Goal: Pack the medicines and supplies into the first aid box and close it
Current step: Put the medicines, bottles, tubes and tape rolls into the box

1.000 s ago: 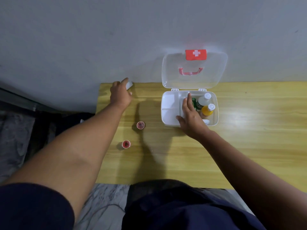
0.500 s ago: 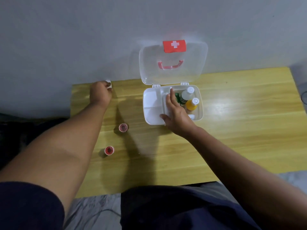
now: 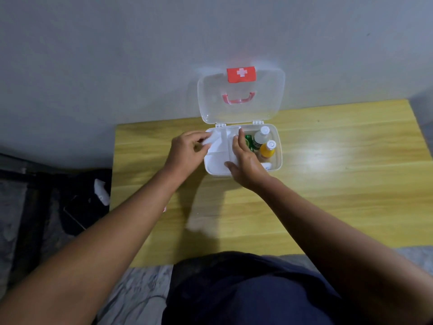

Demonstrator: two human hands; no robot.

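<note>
— Two hands, both at the box: where exactly are you holding?

— Your left hand pinches a small white item between thumb and fingertips, right over the left rim of the first aid box. Your right hand lies flat on the white tray, fingers stretched out, closed on nothing.

— What's in the box already?

— Beside your right fingers you have a green item, a clear bottle and an orange bottle, all in the right compartment. The lid stands open against the wall.

— Anything you can't make out?

— The white item is blurred; I cannot tell what it is. Your right hand hides part of the tray.
</note>
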